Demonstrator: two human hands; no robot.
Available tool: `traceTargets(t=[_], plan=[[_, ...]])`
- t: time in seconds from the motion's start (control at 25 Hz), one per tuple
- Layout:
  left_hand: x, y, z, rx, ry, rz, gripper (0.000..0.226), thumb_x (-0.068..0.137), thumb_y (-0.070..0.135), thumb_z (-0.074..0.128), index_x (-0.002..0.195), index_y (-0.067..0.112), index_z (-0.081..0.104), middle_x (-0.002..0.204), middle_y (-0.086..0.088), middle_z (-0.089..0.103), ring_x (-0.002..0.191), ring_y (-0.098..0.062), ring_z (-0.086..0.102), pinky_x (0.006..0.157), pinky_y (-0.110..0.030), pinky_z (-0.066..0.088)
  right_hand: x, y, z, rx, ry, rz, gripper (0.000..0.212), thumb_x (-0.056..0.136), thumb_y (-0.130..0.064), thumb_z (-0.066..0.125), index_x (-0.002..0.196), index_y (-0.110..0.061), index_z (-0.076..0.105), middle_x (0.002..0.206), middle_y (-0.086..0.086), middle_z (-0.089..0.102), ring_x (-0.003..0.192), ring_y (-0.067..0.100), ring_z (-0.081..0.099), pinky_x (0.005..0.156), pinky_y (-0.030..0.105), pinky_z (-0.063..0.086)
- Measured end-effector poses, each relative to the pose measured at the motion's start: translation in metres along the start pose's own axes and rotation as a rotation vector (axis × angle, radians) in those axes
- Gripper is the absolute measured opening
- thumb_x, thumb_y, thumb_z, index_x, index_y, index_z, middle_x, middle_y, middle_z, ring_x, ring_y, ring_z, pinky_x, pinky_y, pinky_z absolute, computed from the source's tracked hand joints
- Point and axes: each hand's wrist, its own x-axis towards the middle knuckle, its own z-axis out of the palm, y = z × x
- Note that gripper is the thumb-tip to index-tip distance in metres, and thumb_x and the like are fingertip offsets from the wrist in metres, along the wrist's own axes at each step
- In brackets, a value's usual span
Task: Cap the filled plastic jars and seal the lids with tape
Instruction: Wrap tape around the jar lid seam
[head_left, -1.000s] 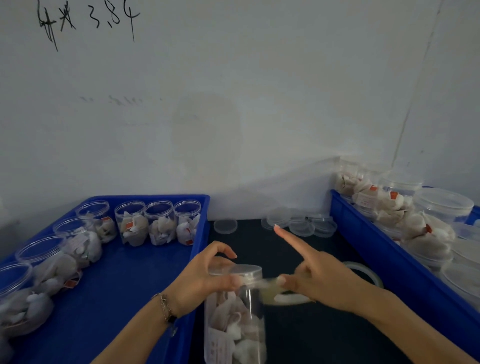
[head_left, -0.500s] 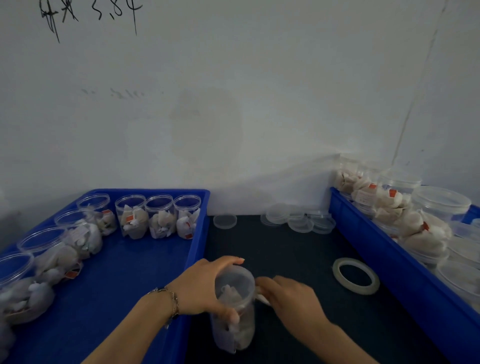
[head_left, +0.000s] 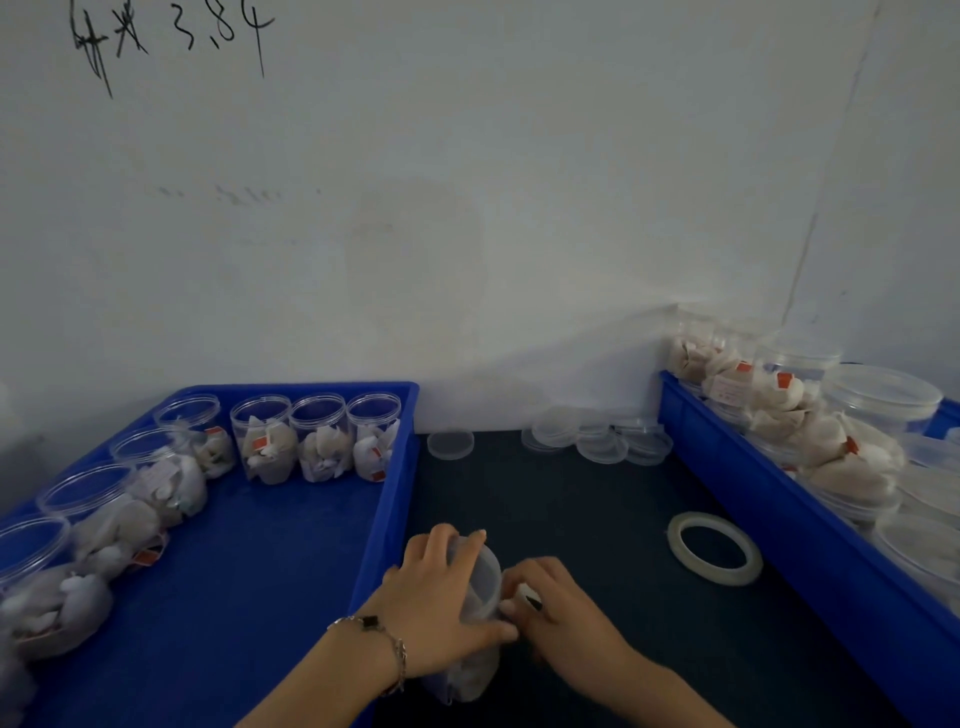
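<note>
— So, where is the jar (head_left: 475, 587) being worked on?

— It is held low over the dark table (head_left: 571, 499), just right of the left blue tray (head_left: 400, 467), tilted with its lid end turned up and away. White packets can be seen through its lower wall.

— And how is it held?

— The left hand (head_left: 436, 603) is wrapped around its left side, fingers curled over the lid rim and thumb laid across the wall. The right hand (head_left: 561, 613) is pressed against the right side near the lid, fingers bent and pinching at the rim; whether tape is caught between them cannot be told. A bracelet (head_left: 387, 642) is worn on the left wrist.

— Where is the tape kept?

— The tape roll (head_left: 714, 555) is laid flat on the table to the right, apart from both hands, near the right blue tray (head_left: 779, 519).

— What else is laid out?

— Open filled jars (head_left: 317, 436) are lined along the back and left side of the left tray. Loose lids (head_left: 597, 436) are heaped at the back of the table, one lid (head_left: 450, 444) set apart. Packed jars (head_left: 810, 431) are stacked in the right tray.
</note>
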Motion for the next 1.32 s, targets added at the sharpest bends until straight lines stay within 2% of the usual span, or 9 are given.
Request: traceTargets(t=[0.16, 0.32, 0.48, 0.56, 0.64, 0.8, 0.92, 1.16, 1.32], plan=[[0.002, -0.009, -0.001, -0.045, -0.033, 0.077, 0.081, 0.076, 0.071, 0.05, 0.139, 0.057, 0.0, 0.132, 0.012, 0.014, 0.118, -0.014, 0.022, 0.099, -0.032, 0.037, -0.002, -0.004, -0.027, -0.293, -0.081, -0.129, 0.029, 0.094, -0.052, 0.043, 0.105, -0.034, 0.062, 0.126, -0.021, 0.03, 0.085, 0.0, 0.054, 0.075, 0.019, 0.045], [0.003, -0.012, -0.004, -0.054, -0.029, 0.1, 0.068, 0.073, 0.068, 0.052, 0.131, 0.054, 0.02, 0.13, 0.016, 0.014, 0.121, -0.016, 0.021, 0.094, -0.032, 0.039, 0.0, -0.013, -0.043, -0.477, -0.09, -0.221, 0.041, 0.091, -0.06, 0.033, 0.105, -0.033, 0.06, 0.12, -0.017, 0.029, 0.088, 0.003, 0.05, 0.077, 0.022, 0.045], [0.003, -0.011, -0.005, -0.002, 0.022, 0.079, 0.067, 0.072, 0.077, 0.044, 0.13, 0.051, 0.022, 0.136, 0.014, 0.018, 0.121, -0.017, 0.025, 0.09, -0.031, 0.04, 0.005, -0.018, -0.04, -0.59, -0.001, -0.302, 0.026, 0.095, -0.049, 0.043, 0.102, -0.032, 0.062, 0.125, -0.009, 0.037, 0.091, 0.005, 0.054, 0.068, 0.018, 0.039], [0.002, -0.007, -0.004, 0.055, 0.073, 0.066, 0.066, 0.072, 0.079, 0.037, 0.129, 0.047, 0.024, 0.128, 0.01, 0.026, 0.113, -0.015, 0.03, 0.084, -0.029, 0.041, 0.003, -0.02, -0.036, -0.646, 0.064, -0.332, 0.011, 0.084, -0.042, 0.066, 0.083, -0.031, 0.066, 0.109, -0.007, 0.055, 0.072, 0.001, 0.056, 0.054, 0.011, 0.031], [0.0, -0.004, -0.002, 0.125, 0.123, 0.055, 0.061, 0.077, 0.073, 0.034, 0.128, 0.043, 0.026, 0.126, 0.007, 0.03, 0.107, -0.016, 0.033, 0.079, -0.027, 0.04, 0.001, -0.025, -0.033, -0.638, 0.149, -0.358, 0.016, 0.072, -0.041, 0.077, 0.07, -0.032, 0.064, 0.093, -0.01, 0.06, 0.062, -0.003, 0.055, 0.046, 0.009, 0.029], [-0.002, 0.003, -0.002, 0.12, 0.212, 0.001, 0.052, 0.077, 0.07, 0.036, 0.122, 0.043, 0.032, 0.119, 0.007, 0.039, 0.101, -0.015, 0.039, 0.073, -0.027, 0.038, 0.003, -0.022, -0.025, -0.553, 0.231, -0.405, 0.019, 0.077, -0.034, 0.064, 0.062, -0.023, 0.064, 0.081, -0.009, 0.061, 0.056, -0.001, 0.053, 0.043, 0.011, 0.036], [-0.003, 0.007, -0.002, 0.055, 0.248, -0.09, 0.056, 0.072, 0.074, 0.036, 0.118, 0.043, 0.036, 0.112, 0.01, 0.045, 0.097, -0.012, 0.042, 0.069, -0.025, 0.036, 0.009, -0.016, -0.028, -0.528, 0.202, -0.407, 0.027, 0.086, -0.034, 0.049, 0.07, -0.019, 0.066, 0.088, -0.008, 0.063, 0.061, 0.004, 0.057, 0.044, 0.018, 0.045], [-0.005, 0.011, -0.005, 0.035, 0.196, -0.099, 0.053, 0.075, 0.072, 0.04, 0.119, 0.044, 0.037, 0.114, 0.008, 0.045, 0.099, -0.014, 0.042, 0.071, -0.026, 0.037, 0.014, -0.007, -0.028, -0.493, -0.025, -0.284, 0.032, 0.101, -0.038, 0.034, 0.12, -0.026, 0.057, 0.114, -0.007, 0.049, 0.089, 0.008, 0.054, 0.074, 0.023, 0.044], [-0.005, 0.009, -0.001, 0.031, 0.186, -0.068, 0.055, 0.072, 0.075, 0.036, 0.118, 0.044, 0.035, 0.11, 0.01, 0.042, 0.095, -0.012, 0.038, 0.07, -0.026, 0.035, 0.007, -0.013, -0.03, -0.461, -0.074, -0.236, 0.03, 0.102, -0.033, 0.034, 0.113, -0.019, 0.057, 0.114, -0.003, 0.049, 0.087, 0.011, 0.053, 0.074, 0.024, 0.042]])
